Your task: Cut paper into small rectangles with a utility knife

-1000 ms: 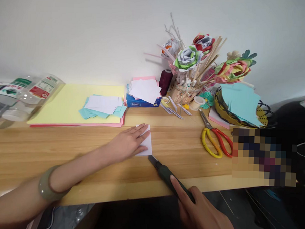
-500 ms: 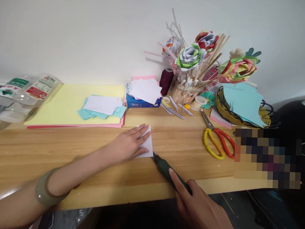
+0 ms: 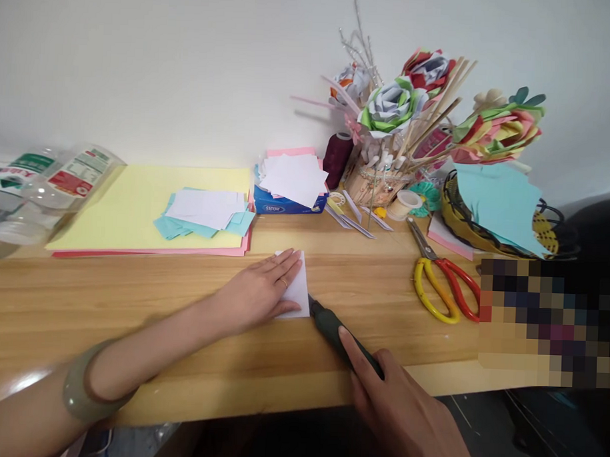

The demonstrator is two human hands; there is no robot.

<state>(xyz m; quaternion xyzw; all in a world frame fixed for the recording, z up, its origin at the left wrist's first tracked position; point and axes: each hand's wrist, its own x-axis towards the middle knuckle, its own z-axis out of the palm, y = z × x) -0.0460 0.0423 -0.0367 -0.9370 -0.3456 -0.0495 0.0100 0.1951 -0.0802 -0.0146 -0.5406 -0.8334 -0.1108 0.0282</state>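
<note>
My left hand (image 3: 263, 290) lies flat, fingers spread a little, pressing a small white paper (image 3: 299, 291) onto the wooden table (image 3: 180, 357). Part of the paper is hidden under the palm and fingers. My right hand (image 3: 394, 391) is wrapped round the dark green handle of a craft knife (image 3: 336, 329). The index finger rests along the top of the handle. The knife's blade tip meets the right edge of the paper, near its lower corner.
Behind are yellow sheets (image 3: 110, 208) with cut papers (image 3: 205, 208), a blue box (image 3: 286, 202), a pot (image 3: 374, 184) of sticks and paper flowers, and a spool (image 3: 404, 204). Scissors (image 3: 436, 273) and a basket (image 3: 453, 220) lie right; bottles (image 3: 51, 179) lie left.
The view has shifted slightly, so the objects at the right appear further right. Both hands keep nearly the same pose, and the blade tip sits slightly higher along the paper's right edge.
</note>
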